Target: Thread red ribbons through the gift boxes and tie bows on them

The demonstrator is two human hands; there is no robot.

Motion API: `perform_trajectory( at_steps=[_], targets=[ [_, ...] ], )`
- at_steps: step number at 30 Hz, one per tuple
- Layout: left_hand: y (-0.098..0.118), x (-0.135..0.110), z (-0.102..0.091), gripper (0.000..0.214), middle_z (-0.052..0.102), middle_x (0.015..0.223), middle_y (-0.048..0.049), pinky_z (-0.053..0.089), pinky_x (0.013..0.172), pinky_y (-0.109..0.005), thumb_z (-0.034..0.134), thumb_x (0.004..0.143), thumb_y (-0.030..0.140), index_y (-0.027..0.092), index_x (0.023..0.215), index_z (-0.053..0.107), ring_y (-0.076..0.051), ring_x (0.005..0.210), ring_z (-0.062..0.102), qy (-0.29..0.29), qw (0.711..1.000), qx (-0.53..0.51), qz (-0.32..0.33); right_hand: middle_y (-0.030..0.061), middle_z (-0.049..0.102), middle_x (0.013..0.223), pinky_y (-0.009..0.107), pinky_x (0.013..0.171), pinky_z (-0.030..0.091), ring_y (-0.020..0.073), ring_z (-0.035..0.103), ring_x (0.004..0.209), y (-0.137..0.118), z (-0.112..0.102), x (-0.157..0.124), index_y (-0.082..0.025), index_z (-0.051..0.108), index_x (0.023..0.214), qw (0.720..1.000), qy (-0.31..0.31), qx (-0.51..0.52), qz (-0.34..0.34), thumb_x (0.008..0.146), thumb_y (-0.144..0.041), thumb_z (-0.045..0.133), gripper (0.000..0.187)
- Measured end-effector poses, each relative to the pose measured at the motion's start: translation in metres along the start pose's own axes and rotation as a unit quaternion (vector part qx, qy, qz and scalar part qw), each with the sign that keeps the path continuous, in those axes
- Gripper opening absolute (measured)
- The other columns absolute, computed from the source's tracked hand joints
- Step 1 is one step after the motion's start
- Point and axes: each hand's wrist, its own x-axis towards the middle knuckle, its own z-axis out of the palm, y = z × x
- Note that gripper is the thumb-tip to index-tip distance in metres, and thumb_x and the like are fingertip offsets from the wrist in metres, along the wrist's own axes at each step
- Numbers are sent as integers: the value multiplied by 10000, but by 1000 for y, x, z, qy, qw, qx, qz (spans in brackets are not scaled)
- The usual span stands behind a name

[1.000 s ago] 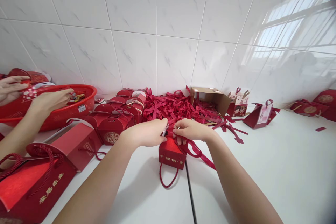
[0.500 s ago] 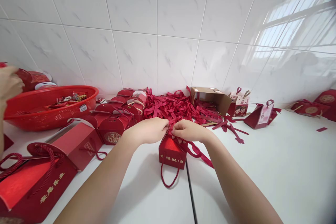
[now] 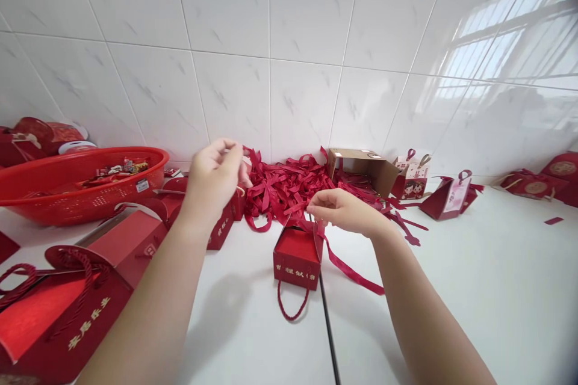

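A small red gift box (image 3: 295, 260) with gold characters stands on the white counter (image 3: 474, 289), its red cord handle (image 3: 292, 308) lying in front of it. My right hand (image 3: 344, 210) pinches a dark red ribbon (image 3: 354, 274) at the box's open top; the ribbon trails off to the right across the counter. My left hand (image 3: 214, 179) is raised up and to the left of the box, its fingers pinched together in front of the ribbon pile. What they hold, if anything, does not show.
A heap of red ribbons (image 3: 289, 186) lies against the tiled wall beside an open cardboard box (image 3: 363, 165). At the left stand a red plastic basin (image 3: 76, 189) with sweets, a large red gift box (image 3: 54, 307) and several smaller ones (image 3: 221, 225). More gift boxes (image 3: 445, 198) stand at the right.
My left hand has left the box top and risen up and to the left. My right hand stays at the ribbon. Another person's hands at the red basin are gone from view.
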Motion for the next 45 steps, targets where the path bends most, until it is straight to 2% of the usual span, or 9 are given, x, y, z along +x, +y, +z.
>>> perform_trajectory(
  at_steps=[5, 11, 17, 19, 23, 26, 33, 39, 45],
  targets=[
    [0, 6, -13, 113, 458, 475, 53, 414, 481, -226, 506, 798, 274, 208, 712, 536, -97, 425, 454, 108, 993, 34, 40, 19, 608, 754, 246, 549, 407, 142, 551, 682, -2, -16, -12, -192, 579, 766, 998, 4, -41, 39, 803, -424, 550, 236],
    [-11, 8, -13, 201, 603, 788, -4, 467, 625, -263, 597, 731, 325, 208, 893, 582, -144, 666, 569, 91, 971, 216, 46, 44, 648, 753, 260, 553, 425, 167, 587, 688, 4, -25, -16, -189, 545, 657, 988, -23, -117, 102, 753, -431, 623, 272],
    [-16, 2, -3, 210, 661, 870, -21, 477, 679, -271, 582, 737, 402, 213, 828, 585, -179, 775, 614, -183, 937, 297, -21, 73, 677, 745, 273, 535, 421, 198, 621, 698, 15, -22, -5, -180, 624, 698, 975, -99, -152, 125, 744, -558, 606, 382],
    [-17, -1, 0, 205, 667, 844, -18, 458, 626, -265, 552, 753, 414, 221, 818, 581, -183, 743, 614, -274, 904, 328, -26, 72, 680, 751, 278, 546, 427, 198, 625, 699, 17, -20, -3, -180, 631, 697, 973, -115, -156, 124, 746, -597, 584, 422],
    [-13, -7, 5, 210, 674, 886, -22, 395, 544, -250, 569, 721, 396, 231, 844, 611, -187, 705, 605, -482, 796, 364, -45, 66, 653, 702, 282, 517, 401, 204, 608, 677, 18, -15, 1, -184, 641, 698, 969, -110, -180, 128, 745, -629, 565, 454],
    [-7, -12, 7, 253, 671, 964, -40, 374, 531, -247, 579, 703, 397, 231, 887, 630, -198, 732, 608, -539, 753, 370, -78, 59, 630, 696, 276, 497, 382, 200, 590, 664, 19, -11, 2, -190, 639, 697, 971, -100, -180, 121, 726, -628, 589, 442],
    [-23, -7, 9, 324, 633, 1048, -52, 403, 627, -268, 571, 719, 444, 234, 963, 609, -223, 851, 590, -523, 769, 364, -57, 52, 626, 714, 281, 485, 374, 191, 580, 656, 21, -3, 8, -200, 566, 697, 972, -107, -176, 110, 749, -635, 551, 439],
    [-65, -14, 18, 455, 562, 1031, -48, 438, 745, -292, 730, 579, 463, 203, 888, 520, -229, 951, 547, -487, 838, 227, -89, 18, 612, 762, 255, 470, 426, 151, 579, 623, 25, 14, 20, -208, 465, 739, 977, -124, -142, 103, 724, -574, 622, 399],
    [-75, -37, 14, 509, 492, 1068, -57, 424, 823, -316, 723, 595, 480, 198, 910, 439, -210, 959, 505, -406, 889, 179, -114, 0, 605, 834, 223, 458, 444, 93, 585, 517, 30, 25, 23, -205, 435, 896, 984, -115, -25, 131, 701, -511, 693, 445]
  ],
)
